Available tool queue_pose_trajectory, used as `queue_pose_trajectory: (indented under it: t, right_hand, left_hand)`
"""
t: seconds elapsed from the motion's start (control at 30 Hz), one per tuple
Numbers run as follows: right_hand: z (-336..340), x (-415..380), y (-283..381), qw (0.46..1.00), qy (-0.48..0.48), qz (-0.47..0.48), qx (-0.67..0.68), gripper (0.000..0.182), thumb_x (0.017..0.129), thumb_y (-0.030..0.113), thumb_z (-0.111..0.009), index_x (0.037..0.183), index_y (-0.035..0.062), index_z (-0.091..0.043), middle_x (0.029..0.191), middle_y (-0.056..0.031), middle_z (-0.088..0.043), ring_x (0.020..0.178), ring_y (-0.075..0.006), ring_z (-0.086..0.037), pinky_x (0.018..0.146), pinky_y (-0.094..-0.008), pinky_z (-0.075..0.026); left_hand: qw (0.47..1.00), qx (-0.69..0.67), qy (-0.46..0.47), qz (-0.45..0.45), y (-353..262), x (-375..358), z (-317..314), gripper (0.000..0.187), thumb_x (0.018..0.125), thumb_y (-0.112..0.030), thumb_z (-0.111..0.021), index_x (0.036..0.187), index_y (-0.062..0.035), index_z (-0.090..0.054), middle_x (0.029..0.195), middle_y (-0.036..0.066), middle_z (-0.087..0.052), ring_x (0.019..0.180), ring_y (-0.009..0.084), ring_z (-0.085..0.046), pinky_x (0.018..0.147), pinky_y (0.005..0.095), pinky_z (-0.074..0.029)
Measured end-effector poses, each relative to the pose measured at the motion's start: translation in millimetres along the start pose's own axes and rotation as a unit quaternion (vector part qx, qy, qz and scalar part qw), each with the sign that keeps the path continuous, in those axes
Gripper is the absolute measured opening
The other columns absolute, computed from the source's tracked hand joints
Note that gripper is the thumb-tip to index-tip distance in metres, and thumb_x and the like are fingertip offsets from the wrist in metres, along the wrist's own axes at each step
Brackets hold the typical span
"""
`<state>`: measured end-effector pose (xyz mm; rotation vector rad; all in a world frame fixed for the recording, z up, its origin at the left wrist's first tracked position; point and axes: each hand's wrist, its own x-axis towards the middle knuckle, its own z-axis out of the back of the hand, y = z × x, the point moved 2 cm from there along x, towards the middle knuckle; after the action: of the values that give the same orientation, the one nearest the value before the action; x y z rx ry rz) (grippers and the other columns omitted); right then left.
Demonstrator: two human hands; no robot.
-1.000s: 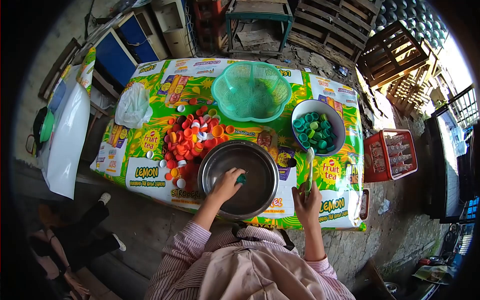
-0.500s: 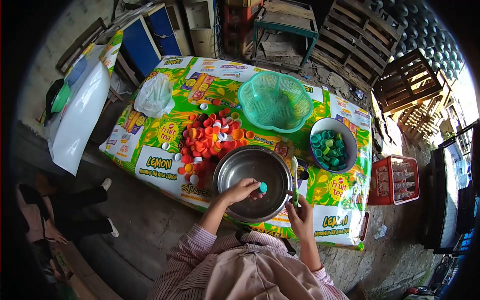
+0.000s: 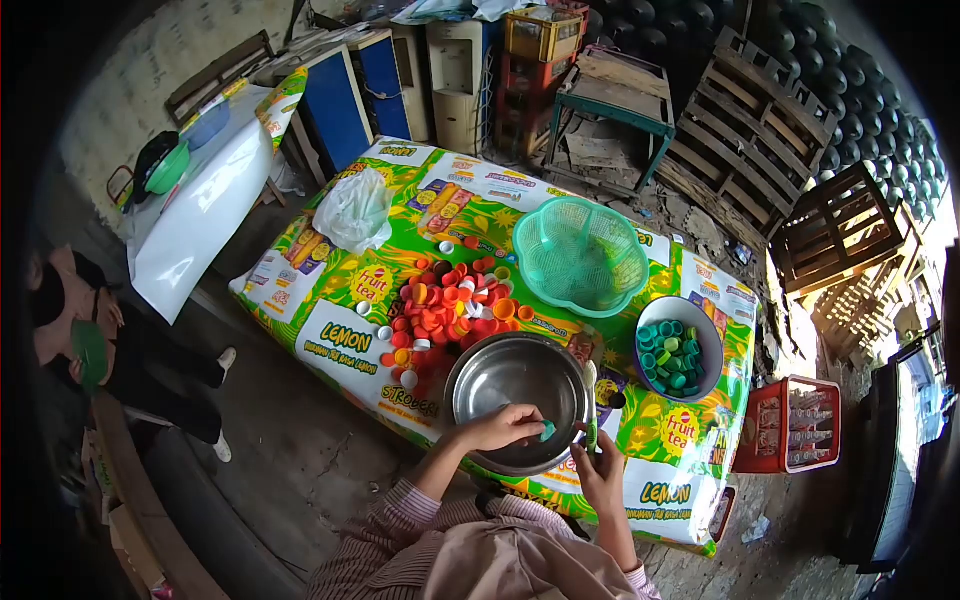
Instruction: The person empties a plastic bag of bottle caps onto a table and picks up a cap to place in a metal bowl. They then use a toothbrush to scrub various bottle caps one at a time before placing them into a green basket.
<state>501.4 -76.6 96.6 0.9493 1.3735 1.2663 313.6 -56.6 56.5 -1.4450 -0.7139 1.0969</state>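
In my left hand (image 3: pixel 500 430) I pinch one small teal cap (image 3: pixel 547 431) between closed fingertips; it is a little plastic screw top, partly covered by my fingers, held over the metal basin (image 3: pixel 512 375) between four and five o'clock from the basin's middle. My right hand (image 3: pixel 600 475) is curled round the green handle of a brush (image 3: pixel 591 436), whose pale head points to twelve o'clock, upright in my view across the basin's right-hand rim. The brush stands just beside the cap, between it and the bowl (image 3: pixel 690 310) of green and teal caps, which sits between two and three o'clock from the basin.

At three o'clock, just past the brush, lies a black cap (image 3: pixel 617 400). A heap of red and orange caps (image 3: pixel 455 315), with some white ones, spreads at eleven o'clock, close to the basin. A green strainer (image 3: pixel 580 255) sits near one o'clock, and a crumpled plastic bag (image 3: pixel 355 210) lies between ten and eleven. All of these share the bench (image 3: pixel 645 480) and its bright printed cover. Beyond its edge, a red crate (image 3: pixel 762 432) stands near three o'clock, and a person (image 3: pixel 75 290) is near nine.
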Motion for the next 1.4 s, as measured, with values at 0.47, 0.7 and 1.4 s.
queue_pose_trajectory:
  t: [0.47,0.7,1.4]
  right_hand:
    - [21,1,0,0.998,0.052,0.008,-0.044,0.025,0.082,0.001,-0.056,0.107,-0.0025,-0.054,0.059,0.0062,-0.044,0.048,0.0004,-0.033,0.042,-0.0180,-0.024]
    - [26,-2,-8,0.998,0.055,0.009,-0.033,0.026,0.084,0.001,-0.054,0.110,0.0005,-0.052,0.058,0.0072,-0.041,0.047,-0.0004,-0.034,0.041,-0.0180,-0.023]
    - [24,11,-1,0.989,0.142,0.021,0.012,0.027,0.084,0.000,-0.053,0.111,-0.0022,-0.051,0.070,0.0048,-0.046,0.050,0.0008,-0.034,0.043,-0.0166,-0.023]
  left_hand:
    - [0.987,0.042,-0.116,-0.107,26,1,-22,0.019,0.084,-0.015,-0.059,0.099,-0.0039,-0.055,0.093,0.003,-0.058,0.076,0.0080,-0.052,0.069,0.0238,-0.044]
    - [0.875,0.413,-0.241,-0.074,33,0,-21,0.018,0.081,-0.013,-0.060,0.089,-0.0002,-0.052,0.083,0.012,-0.060,0.078,0.0216,-0.058,0.069,0.0315,-0.045]
    - [0.897,0.354,-0.261,-0.033,14,-18,-29,0.016,0.073,-0.011,-0.063,0.085,-0.0049,-0.055,0.085,0.008,-0.060,0.087,0.0267,-0.056,0.080,0.0351,-0.041]
